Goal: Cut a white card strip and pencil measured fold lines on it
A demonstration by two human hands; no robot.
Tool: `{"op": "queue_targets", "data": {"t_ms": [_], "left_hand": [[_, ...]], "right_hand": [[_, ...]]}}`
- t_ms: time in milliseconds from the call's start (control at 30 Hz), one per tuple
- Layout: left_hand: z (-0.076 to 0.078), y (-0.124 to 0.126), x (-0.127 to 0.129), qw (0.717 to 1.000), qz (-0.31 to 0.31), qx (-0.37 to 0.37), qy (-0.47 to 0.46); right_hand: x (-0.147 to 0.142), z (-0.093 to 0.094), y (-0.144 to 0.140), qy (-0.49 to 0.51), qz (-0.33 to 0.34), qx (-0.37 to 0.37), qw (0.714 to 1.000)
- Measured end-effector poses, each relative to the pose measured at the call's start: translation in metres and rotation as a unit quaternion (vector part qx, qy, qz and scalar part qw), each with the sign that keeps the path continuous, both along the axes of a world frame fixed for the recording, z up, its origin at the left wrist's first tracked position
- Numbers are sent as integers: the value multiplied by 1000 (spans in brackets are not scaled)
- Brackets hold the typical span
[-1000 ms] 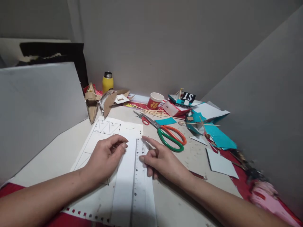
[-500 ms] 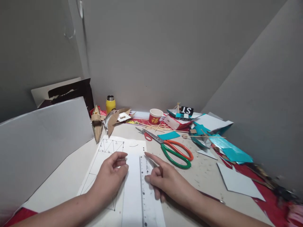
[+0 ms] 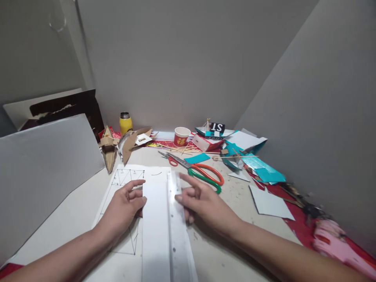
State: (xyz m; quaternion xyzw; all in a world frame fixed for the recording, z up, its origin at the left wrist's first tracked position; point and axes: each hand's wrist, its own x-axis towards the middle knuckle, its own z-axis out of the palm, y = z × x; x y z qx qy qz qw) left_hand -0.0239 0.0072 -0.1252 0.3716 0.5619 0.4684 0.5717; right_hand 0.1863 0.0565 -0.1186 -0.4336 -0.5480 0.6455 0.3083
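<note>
Since the earlier frame the left hand [image 3: 125,205] has slid to the white strip's [image 3: 155,219] nine-o'clock edge, fingers loosely spread; the right hand [image 3: 202,201], fingers extended, presses the clear ruler [image 3: 176,219]. Aligning appears underway; marking needs steadiness.

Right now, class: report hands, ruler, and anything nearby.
Left hand open on paper strip. Right hand fingertips on ruler. Scissors just beyond.

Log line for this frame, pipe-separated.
left hand: on drawing sheet, beside white strip | right hand: fingers on clear ruler | scissors: untouched, behind right hand
</note>
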Motion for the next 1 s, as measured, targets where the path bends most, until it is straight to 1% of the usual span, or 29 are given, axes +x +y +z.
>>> {"op": "queue_targets", "data": {"t_ms": [67, 133, 200, 267, 367, 433, 567, 700, 833, 1000], "left_hand": [[-1, 0, -1, 1000, 0, -1, 14], [-1, 1, -2, 999, 2, -7, 32], [-1, 0, -1, 998, 7, -9, 60], [0, -1, 0, 996, 8, -4, 88], [1, -3, 1, 993, 8, 8, 121], [2, -4, 2, 992, 10, 10, 125], [2, -5, 3, 994, 5, 2, 105], [-3, -5, 1, 996, -13, 1, 83], [-8, -5, -1, 995, -22, 2, 98], [-7, -1, 0, 994, -22, 6, 103]], "right_hand": [[6, 4, 4, 22, -50, 33, 998], [10, 6, 10, 39, -92, 47, 994], [13, 5, 17, 58, -121, 38, 990], [14, 3, 22, 65, -129, 19, 989], [13, 1, 25, 58, -112, -8, 992], [12, 1, 24, 45, -91, -11, 995], [12, 4, 22, 14, -63, 7, 998], [14, 2, 23, -15, -41, 22, 999], [16, -3, 26, -54, -5, 42, 998], [16, -6, 26, -62, 4, 43, 997]]}}
